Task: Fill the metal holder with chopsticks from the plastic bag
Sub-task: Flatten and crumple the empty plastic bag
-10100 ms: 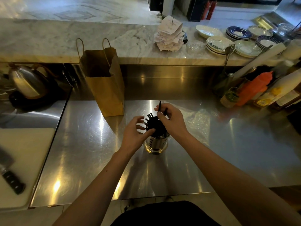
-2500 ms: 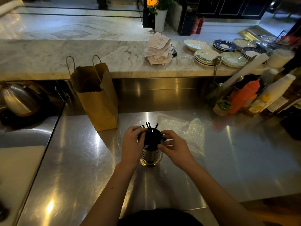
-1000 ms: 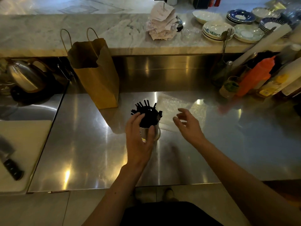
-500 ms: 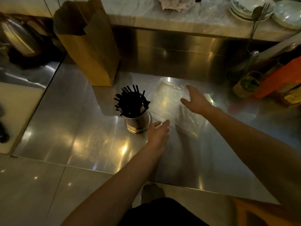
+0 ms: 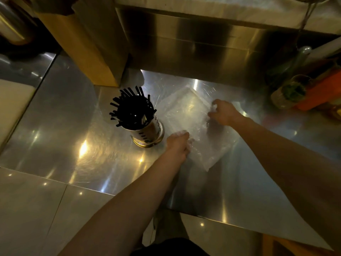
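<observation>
The left hand [image 5: 178,144] rested on the near-left edge of the plastic bag [image 5: 191,124], fingers curled down onto the film; whether they pinched it could not be determined. The right hand [image 5: 224,112] was closed on the bag's far-right edge, with crumpled film bunched at the fingers [image 5: 214,106]. The bag lay flat on the steel surface [image 5: 64,126] between the two grips, transparent and apparently empty.

The metal holder [image 5: 147,132] stood upright on the surface, just beside the left grip on its outer side and slightly beyond it, not touching the hand. The holder was a slotted cylinder with a flared base. The black chopsticks [image 5: 132,107] filled it, ends fanning outward above the rim.

A brown paper bag [image 5: 86,43] stood upright beyond the holder, well apart from both grips. To the outer side of the right grip, near the surface's back corner, stood a jar with green contents [image 5: 289,93] and an orange bottle [image 5: 321,89], touching or nearly touching each other. A pale board [image 5: 11,108] lay far to the outer side of the left grip.
</observation>
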